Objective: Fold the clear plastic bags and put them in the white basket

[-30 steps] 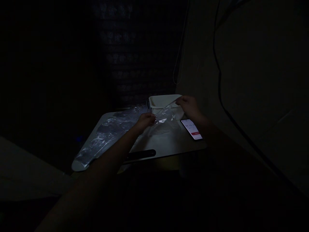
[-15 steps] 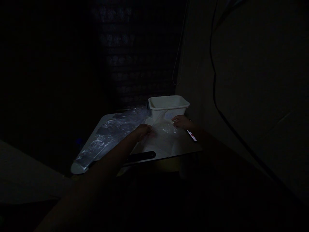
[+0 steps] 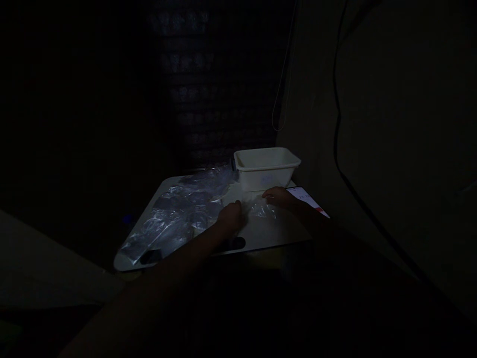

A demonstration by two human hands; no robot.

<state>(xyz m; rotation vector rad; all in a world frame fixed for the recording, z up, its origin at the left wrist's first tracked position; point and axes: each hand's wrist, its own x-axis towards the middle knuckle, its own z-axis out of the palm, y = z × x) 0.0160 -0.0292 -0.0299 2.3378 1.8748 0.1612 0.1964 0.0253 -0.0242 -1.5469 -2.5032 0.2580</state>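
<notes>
In dim light, a clear plastic bag (image 3: 257, 206) stretches between my two hands above a small white table (image 3: 268, 233). My left hand (image 3: 231, 218) is closed on its left side. The fingers of my right hand (image 3: 278, 196) pinch its right side, just in front of a white plastic tub (image 3: 266, 178). A spread of crumpled clear plastic bags (image 3: 175, 214) covers the table's left half, beside my left forearm. Right of my right hand lies a phone (image 3: 307, 200) with a lit screen.
A dark slatted surface (image 3: 194, 94) rises behind the table. On the right, a black cable (image 3: 337, 124) hangs along the wall, and a thin looped cord (image 3: 276, 114) hangs near the corner. The tabletop has dark oval slots (image 3: 151, 256) near its front edge.
The bag has come down lower, away from the tub's front. My left hand has shifted right and toward me. More of the phone's screen shows. The view has turned slightly.
</notes>
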